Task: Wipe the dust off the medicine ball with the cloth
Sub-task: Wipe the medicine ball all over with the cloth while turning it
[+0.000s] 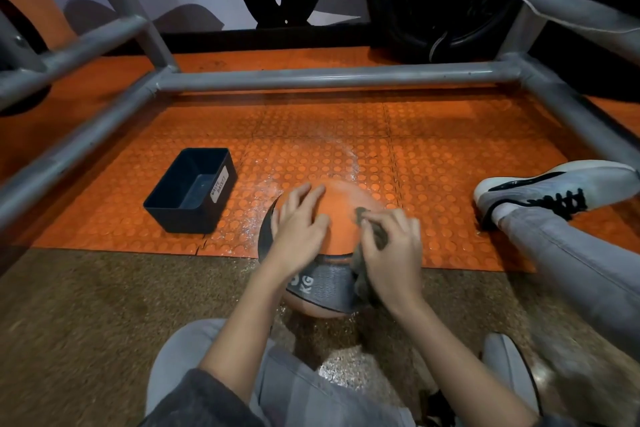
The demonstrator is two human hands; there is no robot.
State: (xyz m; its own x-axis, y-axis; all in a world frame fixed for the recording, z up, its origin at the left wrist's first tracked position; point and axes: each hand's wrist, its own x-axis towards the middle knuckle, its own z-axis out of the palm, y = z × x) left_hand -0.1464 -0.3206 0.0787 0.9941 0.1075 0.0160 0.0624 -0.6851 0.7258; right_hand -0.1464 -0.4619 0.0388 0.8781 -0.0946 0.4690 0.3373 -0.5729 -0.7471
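Dust (349,191) pales the far top of the medicine ball (341,220), which sits on the floor at the orange mat's (346,135) near edge. The left hand (299,229) lies on it with fingers spread flat, probably to steady it. The right hand (393,250) clamps the bunched cloth (361,277) against its right side.

A matt orange medicine ball (343,204), its rubbery skin filmed with pale dust and crossed by a dark, finely textured band, is sitting at the front edge of studded orange floor tiles (346,128) that are giving off a faint sheen. The right hand (391,253) is gripping a soft, crumpled grey-brown cloth (361,279) against it. A smooth black plastic bin (180,218) is carrying a white paper label (219,184), while dull grey metal tubing (329,78) is framing the tiles. Coarse, speckled brown flooring (104,305) is glinting in front.
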